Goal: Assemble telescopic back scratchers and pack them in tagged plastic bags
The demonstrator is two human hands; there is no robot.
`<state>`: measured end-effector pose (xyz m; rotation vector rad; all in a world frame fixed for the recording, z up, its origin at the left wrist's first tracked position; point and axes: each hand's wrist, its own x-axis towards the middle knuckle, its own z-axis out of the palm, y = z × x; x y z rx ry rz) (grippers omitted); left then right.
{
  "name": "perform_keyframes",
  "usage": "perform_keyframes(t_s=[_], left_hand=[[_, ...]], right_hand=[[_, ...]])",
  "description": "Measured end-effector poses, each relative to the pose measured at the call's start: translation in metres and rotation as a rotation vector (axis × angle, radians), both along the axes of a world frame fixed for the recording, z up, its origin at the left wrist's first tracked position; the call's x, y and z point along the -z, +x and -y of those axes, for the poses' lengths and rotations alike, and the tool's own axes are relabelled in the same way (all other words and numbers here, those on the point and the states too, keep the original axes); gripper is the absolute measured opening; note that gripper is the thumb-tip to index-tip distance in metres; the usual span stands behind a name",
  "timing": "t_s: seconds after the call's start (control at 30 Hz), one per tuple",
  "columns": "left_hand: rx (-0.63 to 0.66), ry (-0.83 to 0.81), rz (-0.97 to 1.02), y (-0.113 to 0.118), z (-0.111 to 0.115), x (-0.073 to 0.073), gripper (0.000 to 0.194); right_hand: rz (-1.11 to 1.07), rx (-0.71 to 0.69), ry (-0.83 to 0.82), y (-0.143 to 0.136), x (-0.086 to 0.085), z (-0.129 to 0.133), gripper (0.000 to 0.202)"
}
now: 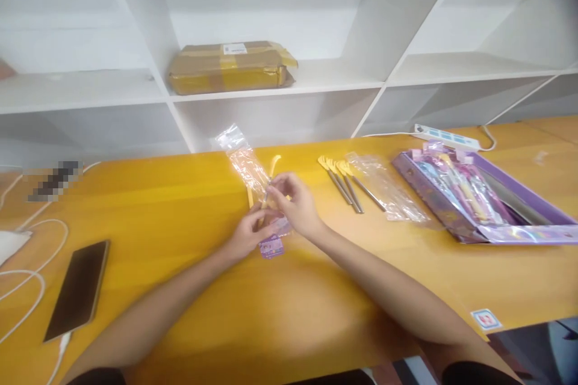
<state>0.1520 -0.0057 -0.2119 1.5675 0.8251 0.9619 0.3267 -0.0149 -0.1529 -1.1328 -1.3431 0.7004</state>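
My right hand (295, 198) is closed, its fingertips pinching a slim pen-like stick with a yellow curved top (275, 162). My left hand (253, 230) is closed around the lower part of the same stick, just below the right hand. Fingers cover much of the shaft. Behind the hands lies a clear plastic sleeve (244, 159) with an orange tint through it. Small purple printed cards (271, 247) rest under the left fingertips. To the right, several similar sticks with yellow curved tops (345, 183) lie side by side, close to more clear plastic sleeves (391, 189).
A purple open box (460, 225) with wrapped items stands at the right. Behind it is a white power strip (446, 137). A phone (77, 289) with a white cable lies at the left. A taped cardboard parcel (230, 69) sits on the white shelf. A sticker (486, 319) marks the table edge.
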Motion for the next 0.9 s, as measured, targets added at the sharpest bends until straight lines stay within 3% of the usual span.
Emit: perform_keyframes(t_s=[0.17,0.3,0.4,0.53,0.73,0.8,0.9], left_hand=[[-0.05,-0.049,-0.022,-0.003,-0.003,0.004,0.03],[-0.061,0.007,-0.045,-0.006,-0.008,0.005,0.026],[-0.041,0.046,-0.102,-0.005,-0.007,0.005,0.022],[-0.056,0.082,-0.099,-0.003,-0.005,0.001,0.02],[-0.342,0.033,0.198,-0.015,-0.033,0.001,0.029],[-0.401,0.001,0.262,-0.021,-0.046,0.006,0.031],[-0.432,-0.025,0.288,-0.026,-0.056,0.014,0.032]], right_hand=[[-0.189,-0.033,-0.133,-0.001,0.026,-0.016,0.036],[-0.167,-0.296,-0.235,-0.003,0.035,-0.023,0.042],[-0.19,-0.396,-0.294,-0.011,0.037,-0.026,0.039],[-0.237,-0.295,-0.274,-0.004,0.033,-0.031,0.034],[-0.357,0.012,-0.12,0.044,0.022,-0.015,0.034],[-0.193,0.025,-0.146,0.053,0.025,0.004,0.035],[0.257,-0.051,-0.136,0.054,0.042,0.036,0.039]])
